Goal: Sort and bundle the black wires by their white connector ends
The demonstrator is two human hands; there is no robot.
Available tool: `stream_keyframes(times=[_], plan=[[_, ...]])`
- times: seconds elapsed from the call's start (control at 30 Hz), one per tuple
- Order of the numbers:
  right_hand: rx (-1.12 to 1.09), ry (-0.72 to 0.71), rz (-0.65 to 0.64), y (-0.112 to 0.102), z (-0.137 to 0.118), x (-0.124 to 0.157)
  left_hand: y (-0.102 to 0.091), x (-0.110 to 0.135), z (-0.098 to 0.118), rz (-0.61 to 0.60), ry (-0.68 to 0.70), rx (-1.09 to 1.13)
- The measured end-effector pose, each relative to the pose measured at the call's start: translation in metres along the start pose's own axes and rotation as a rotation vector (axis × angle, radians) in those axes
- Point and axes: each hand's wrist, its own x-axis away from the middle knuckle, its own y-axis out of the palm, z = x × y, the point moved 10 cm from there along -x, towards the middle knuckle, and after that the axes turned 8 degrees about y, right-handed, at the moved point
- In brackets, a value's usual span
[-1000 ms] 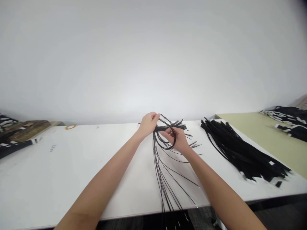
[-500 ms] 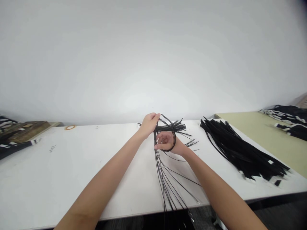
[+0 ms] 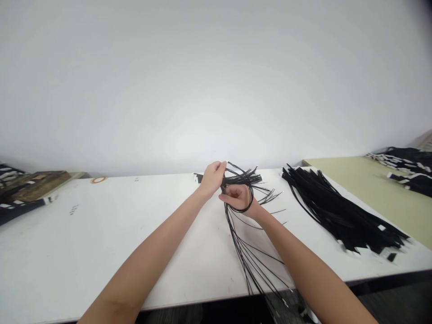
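Observation:
My left hand [image 3: 212, 177] pinches the upper part of a bunch of thin black wires [image 3: 239, 245], close to their white-tipped ends. Just below it, my right hand [image 3: 239, 197] is closed, its curled fingers and thumb at the same bunch. A loop of the wires passes round the back of my right hand. The loose lengths fan out downward and over the table's front edge, some with pale ends. Behind both hands, another bundle of black wires [image 3: 243, 179] lies crosswise on the white table [image 3: 101, 252].
A large pile of black cables [image 3: 334, 209] with white ends lies to the right. An orange ring [image 3: 99, 180] is near the wall at left. More black cables [image 3: 20, 211] lie at far left, and others [image 3: 415, 182] rest on a pale green surface [image 3: 357, 180].
Both hands have shifted slightly right with the wires. My right fingers have curled in more, and the hanging wire ends have swung right.

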Motion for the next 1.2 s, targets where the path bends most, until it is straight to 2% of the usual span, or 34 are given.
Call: stream_keyframes(times=[0.6,0.77,1.0,1.2], plan=[[0.038,0.014,0.031,-0.005,-0.001,0.000,0.007,0.003,-0.005,-0.075,-0.140,0.165],[-0.008,0.017,0.023,-0.006,-0.002,0.001,0.008,0.002,-0.005,-0.097,-0.133,0.163],[-0.120,0.069,0.034,-0.007,0.013,-0.002,0.012,0.002,-0.009,-0.135,-0.118,0.159],[-0.182,0.100,0.056,-0.010,0.015,-0.002,0.014,0.003,-0.008,-0.152,-0.119,0.154]])
